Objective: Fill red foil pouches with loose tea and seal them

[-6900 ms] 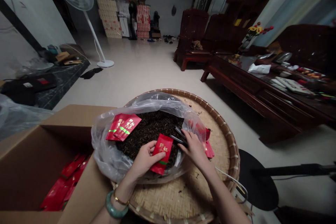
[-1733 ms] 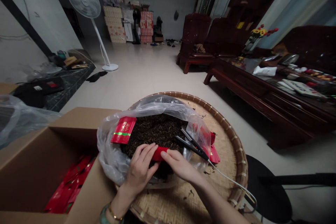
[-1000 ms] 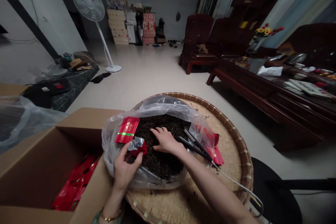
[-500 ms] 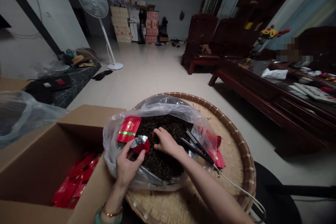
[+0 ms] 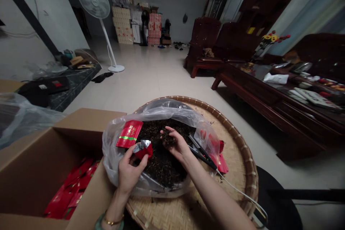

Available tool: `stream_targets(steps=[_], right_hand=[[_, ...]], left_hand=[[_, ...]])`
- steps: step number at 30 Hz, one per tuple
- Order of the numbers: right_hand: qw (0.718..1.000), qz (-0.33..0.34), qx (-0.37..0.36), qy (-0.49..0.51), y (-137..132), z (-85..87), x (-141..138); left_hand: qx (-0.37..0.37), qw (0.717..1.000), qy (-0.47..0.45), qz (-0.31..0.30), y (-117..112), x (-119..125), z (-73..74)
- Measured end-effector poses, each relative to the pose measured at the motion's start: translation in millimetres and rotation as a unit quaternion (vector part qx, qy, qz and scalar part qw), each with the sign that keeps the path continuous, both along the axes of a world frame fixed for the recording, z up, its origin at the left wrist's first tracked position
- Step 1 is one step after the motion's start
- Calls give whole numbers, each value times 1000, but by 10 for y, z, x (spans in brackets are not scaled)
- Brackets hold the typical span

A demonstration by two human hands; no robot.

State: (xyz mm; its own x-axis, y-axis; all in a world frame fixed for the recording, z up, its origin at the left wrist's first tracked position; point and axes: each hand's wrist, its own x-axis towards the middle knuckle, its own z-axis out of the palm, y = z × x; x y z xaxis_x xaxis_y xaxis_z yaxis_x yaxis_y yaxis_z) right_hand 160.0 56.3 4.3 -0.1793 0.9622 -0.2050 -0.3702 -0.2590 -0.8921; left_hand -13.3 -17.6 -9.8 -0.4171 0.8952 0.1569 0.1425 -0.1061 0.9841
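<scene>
My left hand (image 5: 132,170) grips a small red foil pouch (image 5: 147,151), its silver mouth held open above the tea. My right hand (image 5: 175,145), palm turned up and fingers curled, cradles a clump of dark loose tea leaves (image 5: 168,138). Beneath both hands, more tea leaves (image 5: 167,176) fill a clear plastic bag (image 5: 110,151) with its top spread wide. A stack of flat red pouches (image 5: 130,133) lies on the tea at the left. Right of my right hand, a black hair-straightener-like clamp (image 5: 203,154) with a white cord rests across the bag's edge.
The bag sits on a round woven bamboo tray (image 5: 237,143). At the left stands an open cardboard box (image 5: 88,118) with red packets (image 5: 68,194) inside. More red pouches (image 5: 222,163) lie right of the bag. Further off are a white fan (image 5: 94,0) and a dark wooden table (image 5: 253,97).
My right hand has turned from palm-down in the tea to palm-up, lifting a clump of leaves. My left hand keeps the pouch in nearly the same place. The view has shifted slightly.
</scene>
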Motion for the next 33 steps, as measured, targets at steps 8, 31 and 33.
stream_targets(steps=[8, 31, 33], right_hand=[[907, -75, -256, 325, -52, 120, 20], [917, -45, -198, 342, -115, 265, 59], [904, -62, -216, 365, -115, 249, 67]], left_hand=[[6, 999, 0, -50, -13, 62, 35], [29, 995, 61, -71, -12, 150, 15], [29, 995, 65, -71, -15, 161, 20]])
